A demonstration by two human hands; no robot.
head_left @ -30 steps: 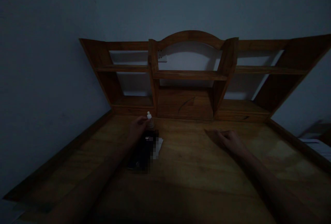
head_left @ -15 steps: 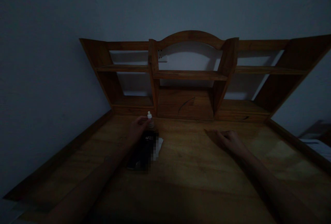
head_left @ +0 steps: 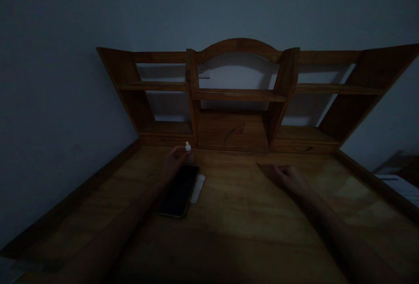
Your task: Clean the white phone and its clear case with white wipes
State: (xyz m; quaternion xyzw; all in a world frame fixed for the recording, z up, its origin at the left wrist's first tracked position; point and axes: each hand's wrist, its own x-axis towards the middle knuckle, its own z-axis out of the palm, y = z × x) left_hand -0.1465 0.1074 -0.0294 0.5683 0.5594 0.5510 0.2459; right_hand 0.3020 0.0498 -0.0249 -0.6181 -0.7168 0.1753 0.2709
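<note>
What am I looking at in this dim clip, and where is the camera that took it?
The camera sits on a person's head and looks forward and down, so the two forearms that enter from the bottom edge are that person's own. No machine is in view. The surface is a wooden desk with a shelf unit along its back against the wall. The left hand has its fingers around a small bottle with a white cap, which stands upright near the shelf unit. Just in front of that hand lie a dark phone, screen up, and a white cloth or paper beside it and partly under it. The right hand rests flat on the desk and holds nothing.
</note>
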